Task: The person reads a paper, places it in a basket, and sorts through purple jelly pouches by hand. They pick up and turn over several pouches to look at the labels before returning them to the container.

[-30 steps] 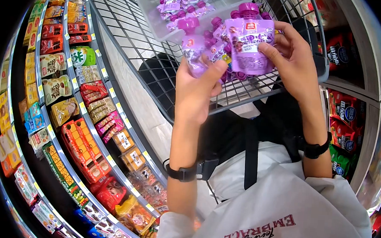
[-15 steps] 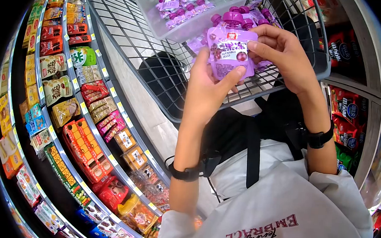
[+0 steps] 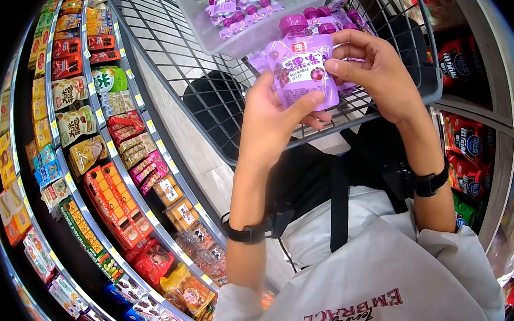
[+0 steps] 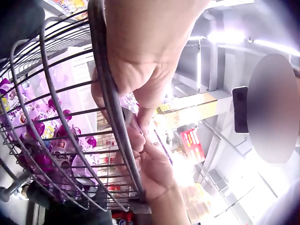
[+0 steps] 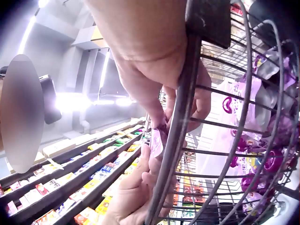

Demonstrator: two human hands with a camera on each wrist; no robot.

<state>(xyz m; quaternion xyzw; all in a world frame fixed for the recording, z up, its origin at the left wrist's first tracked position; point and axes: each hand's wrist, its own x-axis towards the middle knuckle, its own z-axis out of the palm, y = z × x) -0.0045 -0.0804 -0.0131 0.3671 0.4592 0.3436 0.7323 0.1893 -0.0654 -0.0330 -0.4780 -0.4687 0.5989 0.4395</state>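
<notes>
Both hands hold a purple suckable jelly pouch (image 3: 302, 68), printed side up, over the near end of the shopping cart (image 3: 297, 143). The left hand (image 3: 272, 117) grips its lower left part, thumb across the front. At the right edge, the right hand (image 3: 382, 74) pinches it with the thumb on the front face. Its purple cap points away from the person. In the right wrist view the pouch (image 5: 157, 143) shows edge-on between the fingers, partly behind the cart rim. More purple pouches (image 3: 353, 18) lie in the cart just beyond, partly hidden by the held one.
A translucent plastic bin (image 3: 196, 19) stands in the cart with several purple pouches (image 3: 226, 4) inside. Snack shelves (image 3: 113, 168) run along the left. On the right, a shelf unit (image 3: 498, 126) holds red and green bags (image 3: 470, 142).
A second ago each hand held its own pouch. The right hand's pouch has moved left into both hands, and the left hand's pouch is no longer seen separately. The front pouch then tilted slightly.
</notes>
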